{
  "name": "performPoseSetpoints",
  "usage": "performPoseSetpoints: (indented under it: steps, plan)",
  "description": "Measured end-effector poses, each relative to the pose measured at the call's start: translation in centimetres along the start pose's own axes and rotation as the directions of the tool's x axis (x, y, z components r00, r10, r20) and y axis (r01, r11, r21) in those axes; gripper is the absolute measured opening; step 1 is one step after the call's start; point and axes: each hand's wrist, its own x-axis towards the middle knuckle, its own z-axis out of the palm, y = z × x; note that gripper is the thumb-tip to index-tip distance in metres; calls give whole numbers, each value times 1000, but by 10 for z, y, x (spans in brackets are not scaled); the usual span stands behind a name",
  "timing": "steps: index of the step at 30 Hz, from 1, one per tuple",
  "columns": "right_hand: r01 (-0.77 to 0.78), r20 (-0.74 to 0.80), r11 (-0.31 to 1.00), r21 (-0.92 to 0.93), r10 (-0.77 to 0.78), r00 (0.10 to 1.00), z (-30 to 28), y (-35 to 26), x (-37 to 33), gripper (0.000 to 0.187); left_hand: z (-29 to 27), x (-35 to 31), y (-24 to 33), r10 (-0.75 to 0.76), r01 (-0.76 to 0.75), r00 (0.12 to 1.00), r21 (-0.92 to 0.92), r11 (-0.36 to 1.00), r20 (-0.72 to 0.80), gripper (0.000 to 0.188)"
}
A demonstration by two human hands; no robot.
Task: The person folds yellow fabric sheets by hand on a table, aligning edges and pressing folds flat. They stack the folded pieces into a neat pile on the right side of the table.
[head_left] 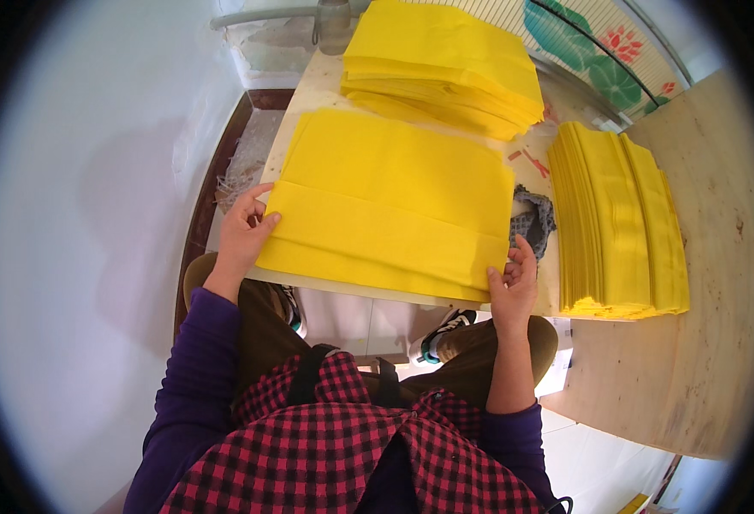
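Note:
In front of me a stack of flat yellow cloth sheets [385,167] lies on a pale wooden table. The top sheet's near part forms a folded-over band [377,224] running from side to side. My left hand [244,233] pinches the left end of this band between thumb and fingers. At the opposite end, my right hand [514,283] has its thumb on the cloth near the lower right corner, fingers curled beside the edge. How many layers each hand grips is hidden.
A thicker yellow cloth pile [441,64] lies behind. Folded yellow cloths [616,223] stand packed at the right, beside a wooden board [694,257]. A dark grey checked cloth [533,224] and red scraps [535,163] lie between. A bottle [334,26] stands far left, near the white wall [94,214].

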Motion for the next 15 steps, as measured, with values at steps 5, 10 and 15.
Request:
performPoseSetpoints:
  steps: [5,10,15]
  plan:
    - [54,-15,998,-41,-55,998,1,1,-2,66,0,1,-5,19,-18,1000,35,999,-13,49]
    - [65,-22,990,-125,-69,997,0,0,-3,66,0,3,-6,-16,16,1000,37,999,-8,49]
    - [215,-28,889,-404,-248,968,-2,-26,-5,62,-1,3,-3,-7,7,1000,34,999,4,48]
